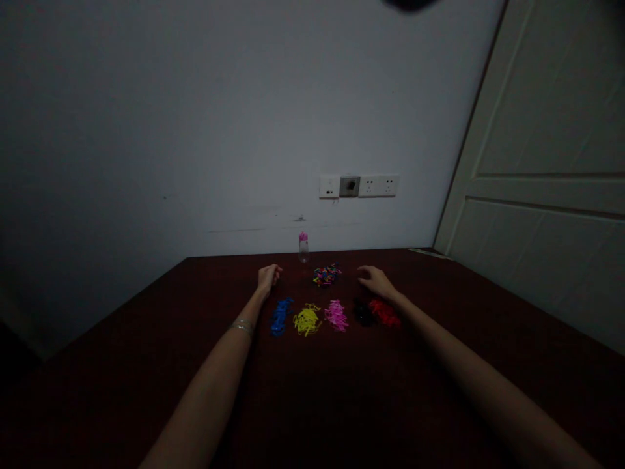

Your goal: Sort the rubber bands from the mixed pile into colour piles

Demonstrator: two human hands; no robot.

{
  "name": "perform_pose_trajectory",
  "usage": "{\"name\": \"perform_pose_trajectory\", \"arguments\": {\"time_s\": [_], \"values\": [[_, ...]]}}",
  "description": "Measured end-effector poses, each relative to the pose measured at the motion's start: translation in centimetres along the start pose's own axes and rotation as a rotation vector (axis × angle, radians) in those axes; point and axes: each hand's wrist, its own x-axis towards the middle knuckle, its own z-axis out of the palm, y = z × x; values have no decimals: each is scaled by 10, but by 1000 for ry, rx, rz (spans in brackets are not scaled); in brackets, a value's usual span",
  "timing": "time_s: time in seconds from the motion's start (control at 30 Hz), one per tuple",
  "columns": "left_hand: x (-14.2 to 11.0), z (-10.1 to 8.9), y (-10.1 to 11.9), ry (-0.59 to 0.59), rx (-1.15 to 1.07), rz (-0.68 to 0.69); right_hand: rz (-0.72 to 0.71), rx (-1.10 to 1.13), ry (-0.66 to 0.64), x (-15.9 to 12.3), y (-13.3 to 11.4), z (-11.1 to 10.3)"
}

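Observation:
Both my arms reach out over a dark red table [146, 365]. My left hand [268, 276] rests on the table left of a small mixed-colour pile [327, 274], its fingers curled loosely. My right hand [374, 280] lies right of that pile, fingers bent down onto the table. In front of the hands lie sorted heaps of small pieces: blue [280, 316], yellow [306, 320], pink [336, 314], black [362, 313] and red [385, 312]. Neither hand visibly holds anything. A bracelet sits on my left wrist.
A small clear bottle with a pink cap [303, 247] stands at the table's far edge against the white wall. Wall sockets [359, 185] sit above it. A pale door [547, 182] stands at the right. The room is dim.

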Motion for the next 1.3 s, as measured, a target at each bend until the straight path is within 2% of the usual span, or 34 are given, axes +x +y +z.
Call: {"name": "perform_pose_trajectory", "arguments": {"time_s": [0.1,0.27,0.53,1.13,1.3], "values": [[-1,0,-1,1,-18,4,-55,26,-20,14,-8,11],[-3,0,0,3,-47,1,-25,56,-108,31,-7,26],[-4,1,0,-9,23,14,66,-51,-66,37,-28,40],[-8,2,3,-5,60,30,115,-194,-70,33,-41,44],[-8,2,2,-8,48,40,102,-81,-7,32,-33,33]]}}
